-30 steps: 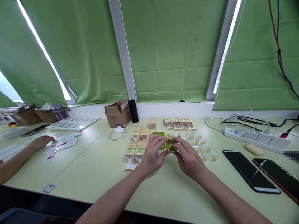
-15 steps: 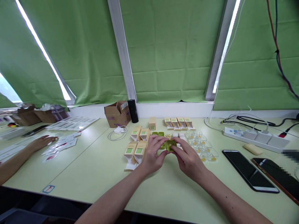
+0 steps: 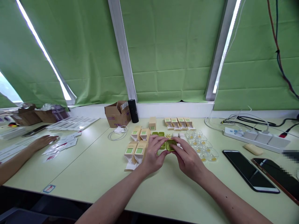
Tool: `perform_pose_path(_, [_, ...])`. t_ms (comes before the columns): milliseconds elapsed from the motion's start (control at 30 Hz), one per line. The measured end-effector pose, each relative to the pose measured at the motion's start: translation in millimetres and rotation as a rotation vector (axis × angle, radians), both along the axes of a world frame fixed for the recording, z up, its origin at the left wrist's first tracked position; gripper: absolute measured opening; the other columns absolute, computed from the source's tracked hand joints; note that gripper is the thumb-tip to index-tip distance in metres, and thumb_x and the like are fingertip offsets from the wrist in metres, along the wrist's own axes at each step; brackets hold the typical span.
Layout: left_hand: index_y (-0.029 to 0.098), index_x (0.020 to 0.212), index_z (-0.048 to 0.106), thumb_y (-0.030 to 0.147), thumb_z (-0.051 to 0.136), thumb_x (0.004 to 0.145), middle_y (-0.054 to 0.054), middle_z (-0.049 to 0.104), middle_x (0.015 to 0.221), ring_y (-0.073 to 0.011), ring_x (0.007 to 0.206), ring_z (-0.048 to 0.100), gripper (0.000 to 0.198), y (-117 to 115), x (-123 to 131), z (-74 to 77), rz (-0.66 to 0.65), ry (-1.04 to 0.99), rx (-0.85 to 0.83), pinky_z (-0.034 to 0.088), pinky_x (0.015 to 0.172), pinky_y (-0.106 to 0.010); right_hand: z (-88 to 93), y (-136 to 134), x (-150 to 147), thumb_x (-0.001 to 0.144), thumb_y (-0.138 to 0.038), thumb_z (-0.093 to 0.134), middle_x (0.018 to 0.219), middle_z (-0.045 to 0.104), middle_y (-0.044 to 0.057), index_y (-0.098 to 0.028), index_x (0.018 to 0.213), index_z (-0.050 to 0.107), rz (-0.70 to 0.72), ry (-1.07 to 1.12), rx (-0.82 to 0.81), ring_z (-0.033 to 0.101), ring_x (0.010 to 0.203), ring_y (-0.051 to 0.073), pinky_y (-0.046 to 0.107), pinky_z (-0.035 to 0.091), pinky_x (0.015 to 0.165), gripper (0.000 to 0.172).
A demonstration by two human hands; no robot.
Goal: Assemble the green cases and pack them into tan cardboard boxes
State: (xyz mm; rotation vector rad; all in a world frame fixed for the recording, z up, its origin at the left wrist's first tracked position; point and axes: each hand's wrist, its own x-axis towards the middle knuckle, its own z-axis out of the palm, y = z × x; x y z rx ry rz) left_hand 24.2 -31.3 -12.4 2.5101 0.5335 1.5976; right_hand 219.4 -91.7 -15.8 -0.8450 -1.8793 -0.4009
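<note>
Between both hands, a small square green container (image 3: 170, 145) is held above the table with its hollow side facing me. My left hand (image 3: 154, 153) grips its left side between thumb and fingers. On the right, my right hand (image 3: 189, 159) holds the other side, one finger pressing inside the hollow. More green containers (image 3: 161, 134) stand just behind, partly hidden by my left hand. Small kraft paper boxes (image 3: 135, 151) with green labels and open white flaps sit left of my hands. Clear plastic cups (image 3: 203, 144) with yellow pieces in them are grouped to the right.
A row of kraft boxes (image 3: 179, 123) lies at the back. Behind to the left are a cardboard carton (image 3: 117, 115) and a black cylinder (image 3: 133, 111). Phones (image 3: 250, 171) and a white power strip (image 3: 254, 139) lie right. Another person's hand (image 3: 44, 142) rests at far left.
My finger inside the green container has shifted very slightly. Otherwise both hands keep the same grip and place.
</note>
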Motion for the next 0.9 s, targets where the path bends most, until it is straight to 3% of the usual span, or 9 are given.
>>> perform_pose_path(200, [0.025, 0.141, 0.064, 0.028, 0.072, 0.098, -0.013, 0.072, 0.121, -0.0304, 0.115, 0.056, 0.044, 1.4, -0.2, -0.6, -0.006, -0.004, -0.002, 0.052, 0.099, -0.05, -4.1, 1.9, 1.9, 0.103, -0.009, 0.054, 0.138, 0.068, 0.018, -0.022, 0.14, 0.062, 0.016, 0.048, -0.027, 0.068, 0.129, 0.033, 0.055, 0.064, 0.103, 0.04])
perform_pose_path(467, [0.025, 0.141, 0.062, 0.033, 0.072, 0.099, -0.013, 0.071, 0.119, -0.0298, 0.113, 0.057, 0.044, 0.7, 0.2, -0.8, -0.014, -0.018, -0.108, 0.056, 0.094, -0.048, -5.4, -0.8, -1.5, 0.103, -0.017, 0.058, 0.14, 0.069, 0.016, -0.025, 0.144, 0.048, 0.058, 0.212, -0.142, 0.068, 0.132, 0.03, 0.049, 0.065, 0.101, 0.042])
perform_pose_path(600, [0.022, 0.127, 0.069, 0.042, 0.07, 0.099, -0.012, 0.069, 0.11, -0.0266, 0.105, 0.061, 0.034, -0.3, 1.1, -0.6, -0.003, -0.07, -0.208, 0.059, 0.086, -0.041, -0.4, -4.2, -3.1, 0.103, -0.02, 0.057, 0.15, 0.06, 0.018, -0.025, 0.147, 0.046, 0.077, 0.268, -0.207, 0.063, 0.137, 0.031, 0.046, 0.066, 0.097, 0.046])
perform_pose_path(767, [0.018, 0.106, 0.075, 0.051, 0.068, 0.099, -0.01, 0.068, 0.099, -0.0194, 0.086, 0.066, 0.034, 4.1, 3.0, -2.3, -0.002, -0.154, -0.362, 0.059, 0.076, -0.033, 2.3, -4.9, -3.7, 0.102, -0.017, 0.054, 0.149, 0.058, 0.017, -0.026, 0.15, 0.045, 0.11, 0.27, -0.267, 0.074, 0.114, 0.026, 0.042, 0.066, 0.091, 0.049])
perform_pose_path(900, [0.017, 0.087, 0.072, 0.059, 0.067, 0.097, -0.006, 0.069, 0.083, -0.0173, 0.075, 0.067, 0.044, 6.7, 4.3, -2.6, -0.033, -0.222, -0.502, 0.056, 0.066, -0.028, 0.7, -4.4, -4.3, 0.1, -0.014, 0.053, 0.132, 0.066, 0.013, -0.028, 0.144, 0.051, 0.104, 0.265, -0.289, 0.073, 0.098, 0.024, 0.041, 0.066, 0.086, 0.046])
